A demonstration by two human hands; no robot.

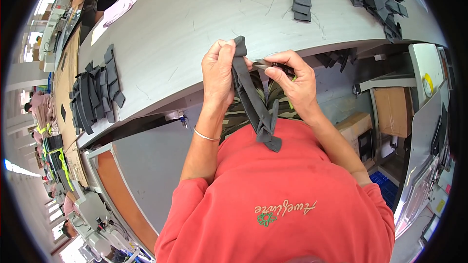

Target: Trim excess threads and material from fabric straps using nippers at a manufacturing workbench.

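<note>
Head: strip heap (375, 1) beyond held strip (247, 90)

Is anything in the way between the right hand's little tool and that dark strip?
Only a fingertip of the left hand, which holds the dark grey strip; it shows at the strip's right edge, by the tip of the small bladed tool. Nothing else visible stands between the right hand and the strip.

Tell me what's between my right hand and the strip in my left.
Head view: the blades of snips in your right hand, then a fingertip of your left hand by the strip.
</note>
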